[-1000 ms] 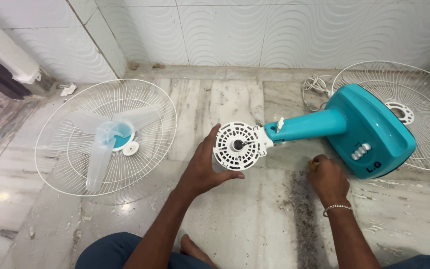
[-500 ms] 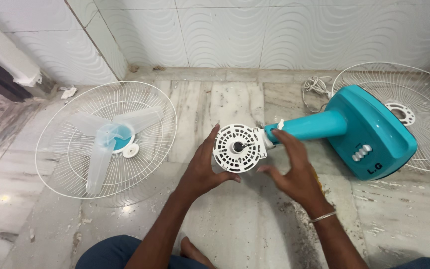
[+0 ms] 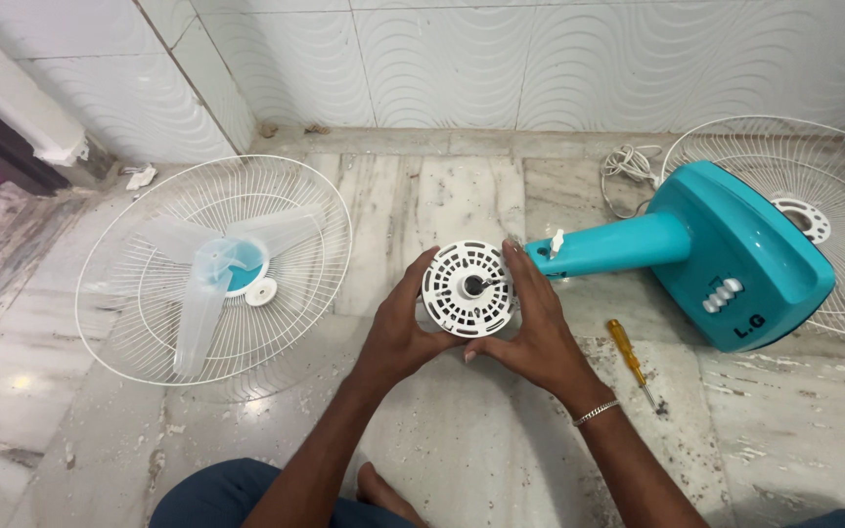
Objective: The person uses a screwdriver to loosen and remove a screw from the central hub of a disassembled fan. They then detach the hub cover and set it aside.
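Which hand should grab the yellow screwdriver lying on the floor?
Probably the right hand. The yellow-handled screwdriver lies on the marble floor just beyond its wrist, while the left hand is on the far side of the round white vented motor cover that both hands cup.

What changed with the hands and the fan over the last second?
The right hand left the yellow-handled screwdriver lying on the floor and moved left to join the left hand in cupping the white motor housing. The left hand kept its hold; the teal fan body, blade and grilles did not move.
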